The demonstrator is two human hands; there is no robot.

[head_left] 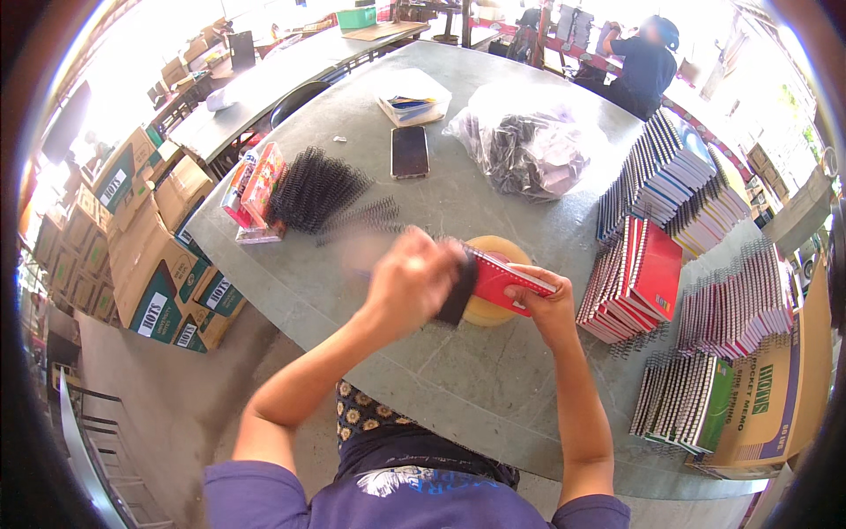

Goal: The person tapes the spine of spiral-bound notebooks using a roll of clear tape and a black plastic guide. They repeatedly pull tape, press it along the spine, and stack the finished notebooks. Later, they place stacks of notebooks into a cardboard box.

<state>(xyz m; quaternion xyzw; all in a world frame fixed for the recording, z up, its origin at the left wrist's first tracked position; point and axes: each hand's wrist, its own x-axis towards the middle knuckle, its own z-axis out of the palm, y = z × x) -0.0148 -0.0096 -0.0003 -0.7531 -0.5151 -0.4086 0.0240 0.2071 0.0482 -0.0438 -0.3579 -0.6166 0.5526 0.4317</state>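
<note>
Notebook [495,282], red-covered, sits gripped by the fingers [532,274] of my right hand [551,306] above the table [493,379]; my left hand [407,275] blurs beside it, its grasp I cannot tell.

Bright | glare along top | left grip [410,278] motion-blurred | fisheye-bent edges

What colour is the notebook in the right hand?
The notebook is red, seen best in the head view.
</note>
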